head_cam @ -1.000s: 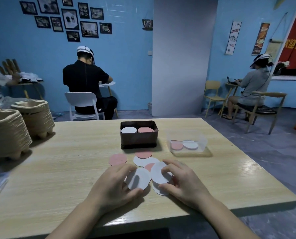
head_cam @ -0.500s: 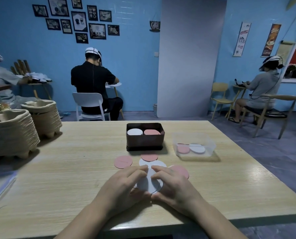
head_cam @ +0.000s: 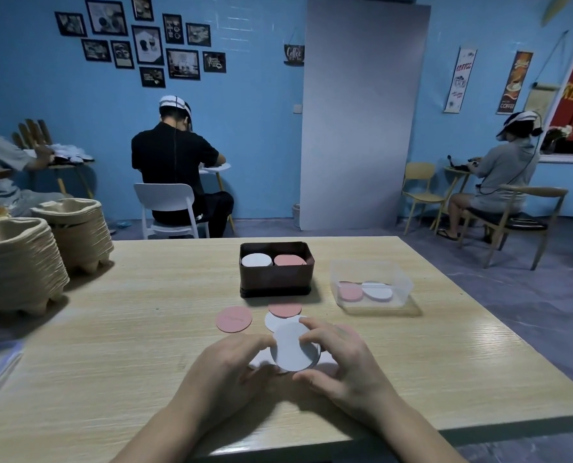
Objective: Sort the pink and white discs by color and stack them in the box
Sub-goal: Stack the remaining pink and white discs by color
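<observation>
Both hands hold a small stack of white discs (head_cam: 292,347) just above the wooden table (head_cam: 128,329). My left hand (head_cam: 231,365) grips its left edge, and my right hand (head_cam: 338,359) curls round its right side. Behind the stack lie a white disc (head_cam: 273,320), a pink disc (head_cam: 284,309) overlapping it, and a separate pink disc (head_cam: 233,319) to the left. Farther back stands the dark brown box (head_cam: 276,279), with a white stack (head_cam: 256,261) on its left and a pink stack (head_cam: 289,261) on its right.
A clear plastic tub (head_cam: 372,284) with pink and white discs sits right of the box. Stacked pulp egg trays (head_cam: 18,262) fill the table's left edge. People sit at small tables along the blue wall behind.
My hands have drawn the scattered white discs together into one stack, and the stack has come up off the table between them. The camera has shifted slightly.
</observation>
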The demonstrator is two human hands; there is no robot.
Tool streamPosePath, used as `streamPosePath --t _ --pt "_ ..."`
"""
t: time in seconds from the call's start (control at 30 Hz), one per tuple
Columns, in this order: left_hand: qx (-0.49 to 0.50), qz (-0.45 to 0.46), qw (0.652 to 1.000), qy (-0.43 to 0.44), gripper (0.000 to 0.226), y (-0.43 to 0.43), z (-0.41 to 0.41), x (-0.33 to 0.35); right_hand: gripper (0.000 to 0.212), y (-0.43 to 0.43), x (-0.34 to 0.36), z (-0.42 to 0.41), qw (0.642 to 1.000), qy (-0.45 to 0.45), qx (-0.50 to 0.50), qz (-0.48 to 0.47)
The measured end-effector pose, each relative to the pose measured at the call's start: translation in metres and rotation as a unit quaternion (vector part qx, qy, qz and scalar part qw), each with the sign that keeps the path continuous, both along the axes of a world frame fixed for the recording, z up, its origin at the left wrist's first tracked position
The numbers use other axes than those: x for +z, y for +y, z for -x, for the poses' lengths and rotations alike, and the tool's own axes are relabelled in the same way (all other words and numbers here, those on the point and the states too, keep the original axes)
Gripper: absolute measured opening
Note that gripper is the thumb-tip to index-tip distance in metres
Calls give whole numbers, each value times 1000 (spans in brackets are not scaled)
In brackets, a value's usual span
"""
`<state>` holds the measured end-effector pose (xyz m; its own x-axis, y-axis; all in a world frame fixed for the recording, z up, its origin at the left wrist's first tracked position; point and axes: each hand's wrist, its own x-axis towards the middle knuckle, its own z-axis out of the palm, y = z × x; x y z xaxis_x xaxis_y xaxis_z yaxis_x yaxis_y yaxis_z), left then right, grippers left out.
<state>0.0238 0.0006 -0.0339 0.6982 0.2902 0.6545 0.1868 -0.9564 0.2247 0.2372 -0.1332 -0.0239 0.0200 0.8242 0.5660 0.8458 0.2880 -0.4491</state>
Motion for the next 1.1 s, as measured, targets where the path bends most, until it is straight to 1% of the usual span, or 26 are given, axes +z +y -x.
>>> streamPosePath --t 0.1,0.17,0.4,0.63,0.73,0.83,0.93,1.0,1.1 --pt "4 -29 999 15 21 1 -1 1 40 2 -1 1 1000 -8 -4 15" --pt "1 -33 999 22 19 0 -1 1 39 2 -2 0 1000 -11 -7 25" --pt "4 21 999 24 22 -3 2 6 39 0 1 1 999 -13 -13 38" --pt "-11 4 1000 26 23 1 1 2 42 0 1 0 999 -21 -6 46" --pt "-9 2 999 31 22 3 1 1 43 0 1 2 997 -41 -4 61" --pt "-3 11 999 40 25 2 1 1 42 0 1 3 997 -44 -9 70" --pt "6 49 998 25 27 2 1 2 40 0 2 2 997 -40 -21 66" --pt "11 58 998 23 28 3 0 2 38 0 3 0 997 -51 -25 58" --pt "15 39 998 54 29 8 -3 2 37 3 3 -7 995 -90 -11 51"
